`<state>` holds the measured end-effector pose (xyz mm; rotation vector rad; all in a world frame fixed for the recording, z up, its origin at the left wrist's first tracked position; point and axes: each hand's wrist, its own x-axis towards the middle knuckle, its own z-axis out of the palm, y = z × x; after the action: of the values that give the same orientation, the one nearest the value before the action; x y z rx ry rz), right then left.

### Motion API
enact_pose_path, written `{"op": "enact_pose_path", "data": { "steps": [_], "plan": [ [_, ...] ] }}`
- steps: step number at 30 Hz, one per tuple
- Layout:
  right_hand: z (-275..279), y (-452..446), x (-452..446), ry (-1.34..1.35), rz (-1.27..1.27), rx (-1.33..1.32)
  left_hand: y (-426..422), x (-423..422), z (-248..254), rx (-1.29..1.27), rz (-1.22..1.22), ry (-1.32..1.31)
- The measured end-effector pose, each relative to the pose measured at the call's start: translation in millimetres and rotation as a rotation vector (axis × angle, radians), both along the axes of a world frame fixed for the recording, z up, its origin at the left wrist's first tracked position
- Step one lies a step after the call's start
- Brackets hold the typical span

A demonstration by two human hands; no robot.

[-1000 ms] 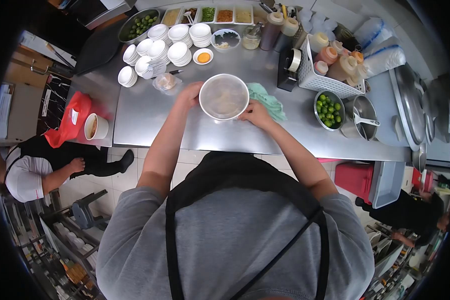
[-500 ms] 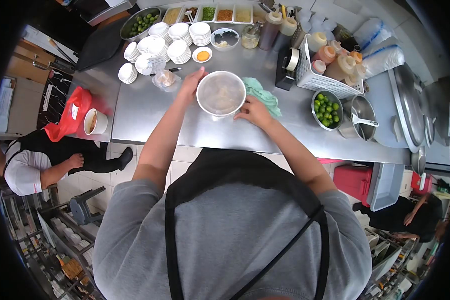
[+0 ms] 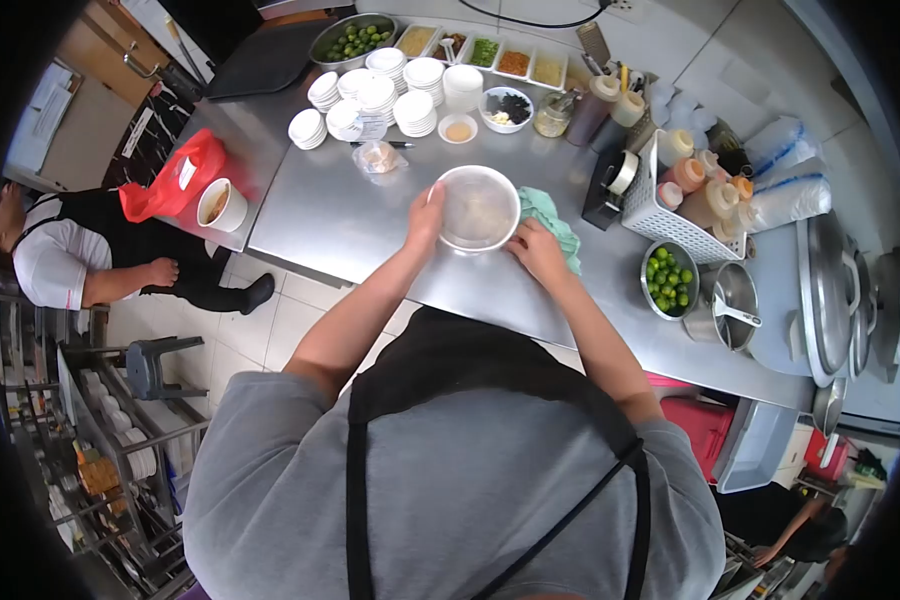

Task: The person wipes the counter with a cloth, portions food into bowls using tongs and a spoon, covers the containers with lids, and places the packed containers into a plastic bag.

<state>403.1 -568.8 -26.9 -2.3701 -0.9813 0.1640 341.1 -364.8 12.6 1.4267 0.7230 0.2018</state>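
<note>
A round white bowl with a translucent lid (image 3: 478,208) rests on the steel counter in front of me, its contents blurred through the lid. My left hand (image 3: 425,222) grips the bowl's left side, thumb near the rim. At the lower right edge, the bent fingers of my right hand (image 3: 542,252) hold the bowl; some fingertips are hidden. A crumpled green cloth (image 3: 554,222) lies just beyond that hand. Farther back are a knotted plastic bag (image 3: 379,158) with something pale inside, a dark pen (image 3: 392,145) and a small dish (image 3: 458,129).
Stacks of white lids or dishes (image 3: 375,97) stand at the back, before several topping trays (image 3: 485,51). Rightward are a basket of sauce bottles (image 3: 660,190), limes (image 3: 669,282) and a steel pot (image 3: 736,305). A red bag (image 3: 185,175) and co-worker (image 3: 70,265) are leftward.
My view has turned, so the counter appears shifted and tilted. My left hand has slid from the bowl's upper left edge down along its left side. My right hand stays at the lower right.
</note>
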Motion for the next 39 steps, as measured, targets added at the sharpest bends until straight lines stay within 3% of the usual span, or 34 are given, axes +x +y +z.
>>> {"op": "enact_pose_path", "data": {
  "steps": [3, 4, 6, 7, 8, 9, 11, 13, 14, 16, 20, 23, 25, 27, 28, 30, 31, 33, 34, 36, 39],
  "plan": [
    [36, -29, 3, 0.069, -0.165, 0.189, -1, -6, -4, -0.02, 0.031, -0.015],
    [42, -45, 12, -0.053, -0.295, 0.316, -1, -1, 1, -0.025, 0.005, -0.02],
    [46, -74, 30, -0.187, -0.44, 0.436, -1, 12, 15, 0.823, 0.212, -0.41],
    [42, -86, 40, -0.265, -0.617, 0.481, -13, 20, 30, 0.816, 0.196, -0.416],
    [37, -95, 49, -0.343, -0.794, 0.525, -32, 29, 45, 0.789, -0.003, -0.45],
    [20, -98, 61, -0.346, -0.808, 0.522, -54, 37, 54, 0.759, -0.2, -0.482],
    [-17, -105, 88, 0.093, -0.796, 0.558, -110, 51, 52, 0.641, -0.523, -0.455],
    [-1, -93, 91, 0.397, -0.836, 0.727, -155, 85, 6, -0.028, -0.739, -0.113],
    [-1, -91, 98, 0.536, -0.895, 0.772, -171, 98, -11, -0.03, -0.753, -0.112],
    [18, -87, 87, 0.544, -0.907, 0.825, -191, 115, -31, -0.442, -0.519, -0.041],
    [81, -102, 21, 0.59, -0.744, 0.834, -188, 128, -35, -0.435, -0.545, 0.009],
    [70, -120, -66, 0.55, -0.629, 0.747, -184, 133, -31, -0.617, -0.473, 0.072],
    [75, -123, -119, 0.609, -0.586, 0.644, -188, 128, -13, -0.524, -0.433, 0.095],
    [65, -123, -147, 0.522, -0.555, 0.507, -186, 135, -15, 0.019, -0.683, 0.096],
    [57, -124, -149, 0.536, -0.591, 0.556, -187, 138, -14, 0.017, -0.688, 0.098],
    [57, -124, -149, 0.551, -0.627, 0.604, -186, 141, -9, 0.798, -0.742, 0.021],
    [66, -122, -144, 0.505, -0.638, 0.569, -185, 139, -9, 0.797, -0.74, 0.025],
    [75, -117, -139, 0.466, -0.631, 0.533, -178, 136, -8, 1.126, -0.668, 0.04],
    [77, -114, -136, 0.475, -0.621, 0.566, -168, 136, 5, 1.131, -0.655, 0.045],
    [76, -105, -132, 0.464, -0.574, 0.62, -137, 134, 33, 0.708, -0.635, -0.147],
    [74, -77, -120, 0.574, -0.436, 0.661, -45, 139, 43, 0.054, -0.491, -0.077]
  ]
}}
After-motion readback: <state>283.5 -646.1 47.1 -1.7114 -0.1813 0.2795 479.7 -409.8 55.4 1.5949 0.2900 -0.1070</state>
